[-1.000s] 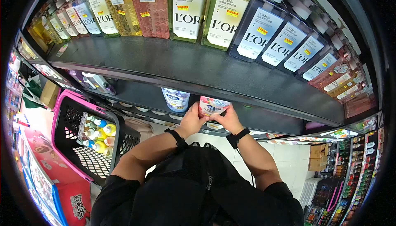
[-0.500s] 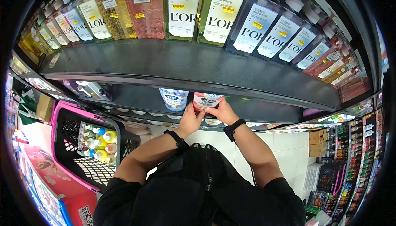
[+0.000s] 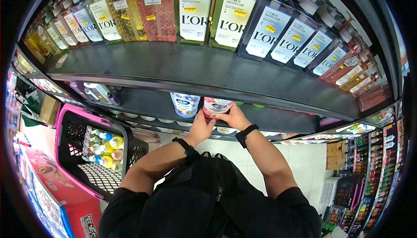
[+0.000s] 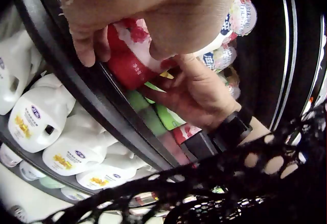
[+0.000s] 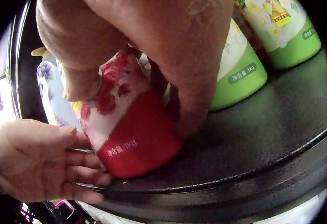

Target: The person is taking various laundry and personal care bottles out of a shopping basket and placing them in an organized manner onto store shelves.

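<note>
A red bottle [image 5: 138,142] with a floral label marked 1kg stands at the front edge of the lower black shelf. My right hand [image 3: 234,118] grips it from above, thumb on one side and fingers on the other. Along its other side lies my left hand [image 5: 46,157], fingers extended, their tips right at the bottle's lower wall. In the head view, a blue-and-white floral bottle [image 3: 186,105] stands just left of the red one. Green-based floral bottles [image 5: 242,83] stand behind my right hand in the right wrist view.
The upper shelf [image 3: 195,62] overhangs my hands, with a row of large pump bottles [image 3: 191,14] on it. White jugs [image 4: 36,114] fill a lower shelf. To my left stands a black basket [image 3: 130,144] with pink trim, holding several bottles [image 3: 106,149].
Both hands have shifted slightly left with the red bottle, bringing it closer beside the blue-and-white one. Over the last half second the hands and bottle stay nearly still.
</note>
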`<state>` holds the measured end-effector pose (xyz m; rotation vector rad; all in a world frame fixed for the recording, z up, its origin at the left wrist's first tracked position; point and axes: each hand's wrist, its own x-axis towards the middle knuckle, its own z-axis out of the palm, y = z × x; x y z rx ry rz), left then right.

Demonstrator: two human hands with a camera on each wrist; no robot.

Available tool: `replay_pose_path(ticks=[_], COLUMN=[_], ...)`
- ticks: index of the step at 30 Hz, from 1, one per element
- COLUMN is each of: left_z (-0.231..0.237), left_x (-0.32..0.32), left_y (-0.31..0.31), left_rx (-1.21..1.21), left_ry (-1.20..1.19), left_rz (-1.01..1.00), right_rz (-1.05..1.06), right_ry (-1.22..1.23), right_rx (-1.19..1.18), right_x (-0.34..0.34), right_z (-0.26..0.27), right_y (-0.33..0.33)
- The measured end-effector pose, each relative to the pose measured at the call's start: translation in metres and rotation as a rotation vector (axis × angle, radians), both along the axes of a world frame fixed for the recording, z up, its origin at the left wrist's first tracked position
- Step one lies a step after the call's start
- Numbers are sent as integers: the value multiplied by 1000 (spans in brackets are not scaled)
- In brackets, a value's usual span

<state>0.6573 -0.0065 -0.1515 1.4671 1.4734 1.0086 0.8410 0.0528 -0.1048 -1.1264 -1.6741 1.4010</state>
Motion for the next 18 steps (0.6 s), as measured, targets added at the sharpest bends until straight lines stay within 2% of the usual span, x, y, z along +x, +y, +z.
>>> replay_pose_path(ticks=[3,6,8,12,18], left_z=[5,19,19,24,15], left_x=[1,0,0,2,6], left_y=[-6,-10,-10,-11,-10], left_rx=[37,-56,-65,-66,-97], left_ry=[7,-8,-11,-25,-5], left_rz=[-1,-22,-29,-28,12], right_rz=[-13,3,5,-10,-17], right_ry=[-26,-64,-45,-21,-97], right_rx=[12,5,16,75,121], right_x=[1,1,3,2,2], right_z=[-10,-5,-24,-30,-30], right_y=[2,-1,-1,0,1])
